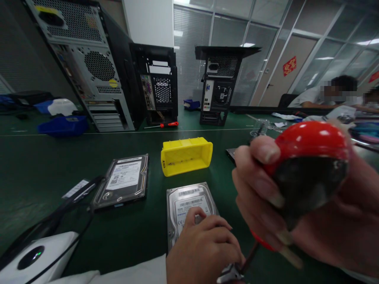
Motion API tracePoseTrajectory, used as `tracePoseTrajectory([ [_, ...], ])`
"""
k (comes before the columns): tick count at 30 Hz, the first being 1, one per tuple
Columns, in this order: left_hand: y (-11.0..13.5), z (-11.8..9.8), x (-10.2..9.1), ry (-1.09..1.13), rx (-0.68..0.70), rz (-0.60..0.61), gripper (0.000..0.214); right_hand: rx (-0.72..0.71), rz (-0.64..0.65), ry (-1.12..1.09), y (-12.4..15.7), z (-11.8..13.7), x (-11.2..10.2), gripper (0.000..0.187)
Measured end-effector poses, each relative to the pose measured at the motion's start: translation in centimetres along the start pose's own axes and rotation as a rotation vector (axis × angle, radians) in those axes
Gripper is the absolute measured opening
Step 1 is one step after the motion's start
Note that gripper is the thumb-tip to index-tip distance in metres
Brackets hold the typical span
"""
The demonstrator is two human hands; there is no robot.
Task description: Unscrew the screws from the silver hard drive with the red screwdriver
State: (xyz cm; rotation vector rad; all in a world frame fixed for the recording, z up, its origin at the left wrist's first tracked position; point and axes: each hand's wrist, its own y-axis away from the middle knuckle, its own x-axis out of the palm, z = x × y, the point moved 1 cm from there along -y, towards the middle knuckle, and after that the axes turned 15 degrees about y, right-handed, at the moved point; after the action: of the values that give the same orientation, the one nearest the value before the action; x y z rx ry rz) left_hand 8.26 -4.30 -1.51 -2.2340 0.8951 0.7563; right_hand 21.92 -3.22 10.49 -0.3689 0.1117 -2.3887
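Observation:
My right hand (266,193), large and close to the camera, is wrapped round the red and black handle of a screwdriver (314,146). Its shaft points down and left towards my left hand. My left hand (204,248) has curled fingers and is closed at the bottom centre, over the lower part of a silver hard drive (189,197). A small silver metal part (230,273) shows at its fingertips, by the screwdriver's shaft; its kind cannot be made out. The drive's lower end is hidden by the hand.
Left of centre lies another hard drive (126,177); black cables (56,213) and a white device (41,252) are nearer. A yellow bin (186,157) stands ahead. Behind are computer cases (118,59), a red screwdriver (168,124) and a blue bin (63,125). A person (314,94) sits far right.

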Motion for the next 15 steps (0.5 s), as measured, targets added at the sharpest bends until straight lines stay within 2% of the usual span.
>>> tracePoseTrajectory([
  [5,0.04,0.14,0.26,-0.003,0.015,0.013,0.01,-0.018,-0.048,-0.029,0.59,-0.52,-0.34,0.043],
  [8,-0.03,0.31,0.29,-0.022,0.027,-0.003,0.01,0.033,0.003,0.014,0.72,-0.37,-0.4,0.037],
  [12,-0.26,0.3,0.09,-0.007,0.048,-0.009,0.015,-0.003,-0.014,0.058,0.46,-0.33,-0.33,0.041],
  [15,-0.4,0.27,-0.03,-0.006,0.049,0.004,0.018,-0.004,0.034,0.106,0.02,-0.5,0.22,0.041],
])
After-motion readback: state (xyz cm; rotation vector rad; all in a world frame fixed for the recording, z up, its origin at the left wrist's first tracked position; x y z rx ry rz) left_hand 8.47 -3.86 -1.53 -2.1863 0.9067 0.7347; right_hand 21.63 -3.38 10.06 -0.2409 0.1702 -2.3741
